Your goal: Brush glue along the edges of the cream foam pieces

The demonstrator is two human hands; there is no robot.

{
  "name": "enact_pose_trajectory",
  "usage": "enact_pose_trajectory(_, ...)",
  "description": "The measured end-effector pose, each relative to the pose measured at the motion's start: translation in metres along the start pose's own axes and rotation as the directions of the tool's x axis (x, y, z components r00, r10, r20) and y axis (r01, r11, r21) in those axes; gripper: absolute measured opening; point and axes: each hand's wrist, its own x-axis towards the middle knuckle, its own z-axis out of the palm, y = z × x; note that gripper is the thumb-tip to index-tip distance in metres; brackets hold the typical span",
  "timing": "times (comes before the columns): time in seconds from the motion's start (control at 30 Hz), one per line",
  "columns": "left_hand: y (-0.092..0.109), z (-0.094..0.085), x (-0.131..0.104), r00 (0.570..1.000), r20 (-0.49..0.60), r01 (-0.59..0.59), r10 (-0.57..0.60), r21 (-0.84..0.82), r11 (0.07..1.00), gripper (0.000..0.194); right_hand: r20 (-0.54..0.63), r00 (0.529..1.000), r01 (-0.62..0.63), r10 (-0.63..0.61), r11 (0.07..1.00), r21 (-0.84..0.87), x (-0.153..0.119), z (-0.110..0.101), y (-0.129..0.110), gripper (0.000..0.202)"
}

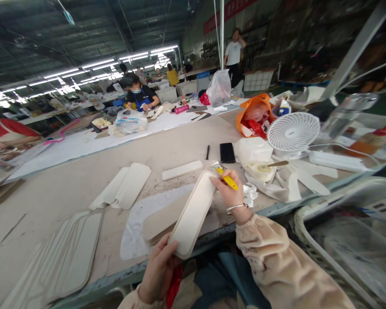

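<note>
A long cream panel with rounded corners (pixel 194 214) is held at a slant above the table's front edge. My left hand (pixel 159 266) grips its lower end, thumb on top. At the upper end, my right hand (pixel 230 191) pinches the panel and also holds a yellow-handled tool (pixel 230 181) across its fingers. Beneath the panel lies a stack of greyish panels (pixel 161 219) on a white sheet (pixel 131 231). A single cream strip (pixel 182 170) lies just behind. To the left are a small pile of panels (pixel 131 184) and a larger fanned row (pixel 80 253).
Behind my right hand are a black phone (pixel 227 152), a dark pen-like item (pixel 207 152), a bowl of pale paste (pixel 262 171) and a white fan (pixel 292 133). An orange bag (pixel 255 111) stands farther back. A plastic crate (pixel 309 231) is at right. Several people are beyond.
</note>
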Motion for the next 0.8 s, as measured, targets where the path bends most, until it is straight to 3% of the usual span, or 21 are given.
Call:
enact_pose_trajectory(0.23, -0.009, -0.003, 0.001, 0.998, -0.05, 0.043, -0.041, 0.055, 0.998, 0.042, 0.006, 0.999, 0.033, -0.033, 0.998, -0.056, 0.0, -0.001, 0.0, 0.041)
enact_pose_trajectory(0.47, 0.008, -0.012, 0.005, 1.0, -0.021, 0.001, 0.001, 0.094, 0.996, 0.034, 0.019, 0.999, 0.035, -0.034, 0.998, -0.047, 0.0, -0.003, 0.002, 0.04)
enact_pose_trajectory(0.67, 0.02, -0.024, 0.01, 0.998, -0.002, -0.063, 0.065, 0.236, 0.97, 0.028, -0.01, 0.999, 0.029, -0.03, 0.994, -0.104, 0.002, -0.004, 0.004, 0.042)
enact_pose_trajectory(0.8, 0.041, -0.03, 0.015, 0.997, -0.002, -0.076, 0.081, 0.324, 0.943, 0.033, -0.009, 0.998, 0.057, -0.059, 0.988, -0.143, 0.004, -0.005, 0.007, 0.041)
